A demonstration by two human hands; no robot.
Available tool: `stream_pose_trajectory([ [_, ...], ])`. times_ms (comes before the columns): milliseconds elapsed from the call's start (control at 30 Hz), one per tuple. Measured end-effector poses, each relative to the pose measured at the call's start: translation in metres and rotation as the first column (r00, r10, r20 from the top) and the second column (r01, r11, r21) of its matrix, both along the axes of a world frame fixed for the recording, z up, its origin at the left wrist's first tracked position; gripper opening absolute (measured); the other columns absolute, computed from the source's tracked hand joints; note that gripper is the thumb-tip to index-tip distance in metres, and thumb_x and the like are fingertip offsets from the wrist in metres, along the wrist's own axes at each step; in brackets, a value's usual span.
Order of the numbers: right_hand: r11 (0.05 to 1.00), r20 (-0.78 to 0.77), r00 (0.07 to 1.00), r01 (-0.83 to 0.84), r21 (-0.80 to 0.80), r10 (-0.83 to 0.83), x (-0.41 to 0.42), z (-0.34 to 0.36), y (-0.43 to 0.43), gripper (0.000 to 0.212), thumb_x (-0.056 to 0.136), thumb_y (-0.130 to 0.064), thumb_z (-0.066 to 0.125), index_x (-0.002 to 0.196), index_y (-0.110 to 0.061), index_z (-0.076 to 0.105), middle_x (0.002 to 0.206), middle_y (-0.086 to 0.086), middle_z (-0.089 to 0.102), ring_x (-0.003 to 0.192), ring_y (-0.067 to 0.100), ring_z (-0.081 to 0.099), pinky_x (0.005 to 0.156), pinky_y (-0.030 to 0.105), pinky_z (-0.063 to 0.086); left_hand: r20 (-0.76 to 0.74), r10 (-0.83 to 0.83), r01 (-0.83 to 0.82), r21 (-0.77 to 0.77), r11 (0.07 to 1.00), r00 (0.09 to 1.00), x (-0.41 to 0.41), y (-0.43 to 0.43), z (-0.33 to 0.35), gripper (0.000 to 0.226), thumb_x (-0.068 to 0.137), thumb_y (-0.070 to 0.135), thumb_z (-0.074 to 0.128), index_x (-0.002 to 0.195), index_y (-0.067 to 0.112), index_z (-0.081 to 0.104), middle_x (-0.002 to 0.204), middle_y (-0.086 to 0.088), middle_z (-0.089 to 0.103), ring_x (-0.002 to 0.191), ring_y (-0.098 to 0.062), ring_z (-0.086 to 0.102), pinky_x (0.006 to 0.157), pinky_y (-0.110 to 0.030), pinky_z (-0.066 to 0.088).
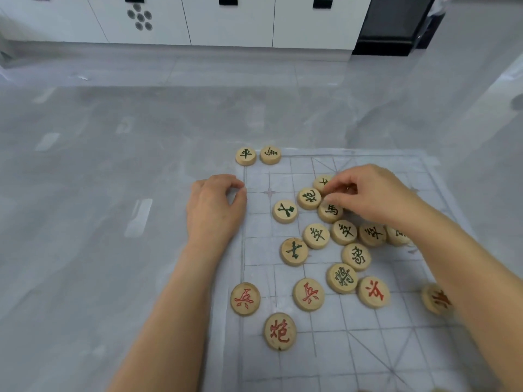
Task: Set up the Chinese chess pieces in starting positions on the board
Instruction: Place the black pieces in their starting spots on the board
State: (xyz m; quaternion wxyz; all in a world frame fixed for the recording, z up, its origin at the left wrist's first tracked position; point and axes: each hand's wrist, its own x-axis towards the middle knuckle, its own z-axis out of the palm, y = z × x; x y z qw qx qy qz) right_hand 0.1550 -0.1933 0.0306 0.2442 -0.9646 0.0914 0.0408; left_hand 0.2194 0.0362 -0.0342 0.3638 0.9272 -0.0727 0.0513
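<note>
A translucent grid board lies flat, right of centre. Round wooden pieces with green or red characters are scattered over its left half. A green chariot piece and another green piece sit side by side at the far left corner. My right hand reaches in from the right, thumb and forefinger pinched on the edge of a green-lettered piece, just above the green horse piece. My left hand rests curled at the board's left edge, with nothing visible in it. Red pieces, among them a cannon and a soldier, lie nearer me.
The board rests on a grey marbled surface that stretches left and far. White cabinets and a dark unit stand at the back. One red piece lies by my right forearm, partly hidden.
</note>
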Motion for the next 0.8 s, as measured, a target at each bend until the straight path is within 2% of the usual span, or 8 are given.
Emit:
stream_pose_trajectory([
  [233,0.997,0.047,0.996,-0.069,-0.036,0.070,-0.033,-0.004,0.005,0.017,0.083,-0.029,0.066,0.100,-0.026,0.070,0.083,-0.009,0.060,0.078,0.010,0.055,0.074,0.030,0.045,0.016,0.000,0.000,-0.010,1.000,1.000,0.001,0.001,-0.002,0.017,0.086,0.028,0.056,0.100,0.025,0.067,0.109,0.014,0.063,0.110,-0.016,0.044,0.083,-0.028,0.037],
  [367,0.997,0.055,0.997,-0.048,-0.056,0.051,-0.043,-0.005,-0.002,0.016,0.084,-0.024,0.066,0.098,-0.027,0.070,0.081,-0.011,0.058,0.072,0.002,0.051,0.070,0.028,0.043,0.019,-0.002,0.003,-0.025,1.000,1.000,0.002,0.001,-0.003,0.016,0.086,0.028,0.056,0.097,0.026,0.067,0.108,0.015,0.064,0.110,-0.017,0.046,0.083,-0.027,0.036],
  [567,0.998,0.032,0.998,-0.057,-0.026,0.058,-0.056,-0.006,0.003,0.016,0.082,-0.029,0.066,0.098,-0.029,0.069,0.084,-0.012,0.055,0.073,0.003,0.052,0.072,0.028,0.046,0.004,0.000,0.000,-0.031,1.000,1.000,0.002,0.001,-0.003,0.017,0.087,0.029,0.055,0.098,0.026,0.067,0.106,0.015,0.063,0.110,-0.015,0.044,0.081,-0.025,0.033],
  [700,0.999,0.106,0.994,0.029,-0.025,-0.026,-0.059,-0.004,-0.006,0.013,0.084,-0.023,0.065,0.095,-0.028,0.069,0.077,-0.012,0.054,0.069,0.002,0.049,0.061,0.017,0.037,0.016,0.000,0.001,-0.059,0.998,1.000,0.005,0.002,-0.006,0.016,0.086,0.030,0.055,0.095,0.026,0.068,0.099,0.016,0.064,0.107,-0.017,0.050,0.079,-0.028,0.038],
  [800,0.997,0.107,0.993,0.054,-0.048,-0.049,-0.062,-0.006,-0.013,0.013,0.084,-0.021,0.064,0.094,-0.028,0.069,0.077,-0.010,0.056,0.067,0.002,0.050,0.059,0.017,0.036,0.025,-0.016,0.017,-0.074,0.997,1.000,0.006,0.003,-0.008,0.016,0.085,0.030,0.055,0.094,0.026,0.068,0.099,0.015,0.065,0.105,-0.018,0.053,0.080,-0.032,0.044],
])
